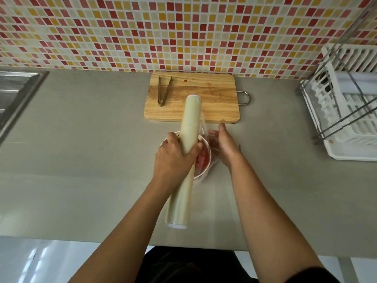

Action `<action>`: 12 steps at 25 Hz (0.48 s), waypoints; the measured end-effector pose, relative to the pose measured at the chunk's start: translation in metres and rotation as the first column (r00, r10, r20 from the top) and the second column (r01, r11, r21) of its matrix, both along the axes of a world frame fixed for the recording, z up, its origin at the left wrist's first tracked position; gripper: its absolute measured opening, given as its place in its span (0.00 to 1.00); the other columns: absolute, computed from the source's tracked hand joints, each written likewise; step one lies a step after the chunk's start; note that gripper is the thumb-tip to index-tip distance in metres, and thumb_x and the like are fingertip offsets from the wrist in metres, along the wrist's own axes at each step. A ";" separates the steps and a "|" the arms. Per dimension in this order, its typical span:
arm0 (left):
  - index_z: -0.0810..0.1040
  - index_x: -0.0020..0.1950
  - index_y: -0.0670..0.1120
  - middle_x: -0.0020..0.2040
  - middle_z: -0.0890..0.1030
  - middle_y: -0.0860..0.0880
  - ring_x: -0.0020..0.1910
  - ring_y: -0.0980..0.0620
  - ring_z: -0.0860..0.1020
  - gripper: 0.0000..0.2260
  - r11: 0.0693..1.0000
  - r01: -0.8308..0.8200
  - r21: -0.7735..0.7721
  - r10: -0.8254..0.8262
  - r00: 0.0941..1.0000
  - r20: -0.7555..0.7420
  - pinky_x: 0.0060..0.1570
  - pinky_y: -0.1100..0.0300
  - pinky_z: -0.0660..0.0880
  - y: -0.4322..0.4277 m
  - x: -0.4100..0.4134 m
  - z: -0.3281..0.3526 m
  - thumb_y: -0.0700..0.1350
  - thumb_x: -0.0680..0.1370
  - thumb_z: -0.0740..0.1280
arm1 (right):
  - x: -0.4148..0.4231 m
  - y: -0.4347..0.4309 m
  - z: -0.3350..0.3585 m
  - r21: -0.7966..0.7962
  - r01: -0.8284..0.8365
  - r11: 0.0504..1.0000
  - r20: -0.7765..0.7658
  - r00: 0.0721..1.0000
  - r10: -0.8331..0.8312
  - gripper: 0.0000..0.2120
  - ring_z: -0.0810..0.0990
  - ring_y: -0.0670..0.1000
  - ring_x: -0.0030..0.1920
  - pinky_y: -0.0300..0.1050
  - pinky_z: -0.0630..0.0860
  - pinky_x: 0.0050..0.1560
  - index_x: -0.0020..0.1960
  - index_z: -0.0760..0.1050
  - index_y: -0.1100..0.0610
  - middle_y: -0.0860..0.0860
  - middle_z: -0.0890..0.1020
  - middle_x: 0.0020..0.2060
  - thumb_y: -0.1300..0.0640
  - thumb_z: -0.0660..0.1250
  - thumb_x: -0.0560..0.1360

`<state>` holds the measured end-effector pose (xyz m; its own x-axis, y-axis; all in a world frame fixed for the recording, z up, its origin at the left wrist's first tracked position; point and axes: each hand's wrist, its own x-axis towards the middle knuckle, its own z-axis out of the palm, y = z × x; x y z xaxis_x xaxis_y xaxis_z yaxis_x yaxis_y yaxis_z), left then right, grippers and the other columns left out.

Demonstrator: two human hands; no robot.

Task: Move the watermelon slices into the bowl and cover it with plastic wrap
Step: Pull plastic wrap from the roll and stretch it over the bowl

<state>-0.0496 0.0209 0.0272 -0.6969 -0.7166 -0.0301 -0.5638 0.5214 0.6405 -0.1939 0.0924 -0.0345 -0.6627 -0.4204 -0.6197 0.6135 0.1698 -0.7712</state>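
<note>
Left hand [175, 158] clasping plastic wrap roll [189, 123] above bowl [199, 175] of watermelon slices [204, 156]; right hand [223, 141] just beside, fingers straight, touching loose film [205, 127]

Tongs [164, 91] lie on the cutting board [216, 94] behind the bowl [201, 174].
</note>
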 end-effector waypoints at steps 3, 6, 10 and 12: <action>0.67 0.52 0.44 0.52 0.79 0.43 0.51 0.40 0.76 0.23 1.000 0.002 0.001 -0.002 1.000 -0.015 0.42 0.55 0.66 0.002 -0.001 -0.002 0.62 0.72 0.66 | -0.012 -0.013 0.015 -0.054 0.064 0.997 0.042 0.997 -0.062 0.08 0.80 0.45 0.41 0.40 0.72 0.40 0.52 0.75 0.52 0.46 0.82 0.41 0.50 0.61 0.77; 0.65 0.49 0.45 0.50 0.79 0.43 0.50 0.40 0.77 0.22 1.000 -0.007 -0.004 0.007 1.000 -0.025 0.42 0.54 0.66 0.003 0.000 -0.003 0.62 0.72 0.66 | -0.021 -0.015 0.019 -0.014 0.272 0.962 0.000 0.962 -0.272 0.05 0.74 0.41 0.34 0.38 0.64 0.34 0.49 0.73 0.50 0.43 0.80 0.37 0.58 0.65 0.74; 0.68 0.53 0.44 0.52 0.79 0.43 0.51 0.40 0.77 0.23 1.000 -0.008 0.007 0.008 0.999 -0.035 0.42 0.57 0.64 0.009 0.001 -0.008 0.60 0.72 0.66 | -0.027 -0.017 0.017 -0.028 0.460 0.888 -0.075 0.885 -0.461 0.09 0.74 0.40 0.33 0.37 0.66 0.35 0.39 0.71 0.52 0.51 0.81 0.43 0.64 0.64 0.74; 0.68 0.55 0.44 0.54 0.78 0.43 0.52 0.41 0.76 0.24 0.999 -0.013 0.034 0.014 1.000 -0.027 0.43 0.58 0.63 0.010 0.000 -0.009 0.61 0.72 0.66 | -0.028 -0.019 0.015 -0.047 0.523 0.851 -0.076 0.848 -0.525 0.11 0.75 0.39 0.34 0.39 0.69 0.43 0.36 0.70 0.52 0.53 0.81 0.45 0.65 0.63 0.74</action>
<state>-0.0493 0.0314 0.0184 -0.6882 -0.7247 -0.0353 -0.5526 0.4919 0.6728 -0.2219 0.0732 -0.0192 -0.8367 -0.0097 -0.5475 0.5403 -0.1776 -0.8225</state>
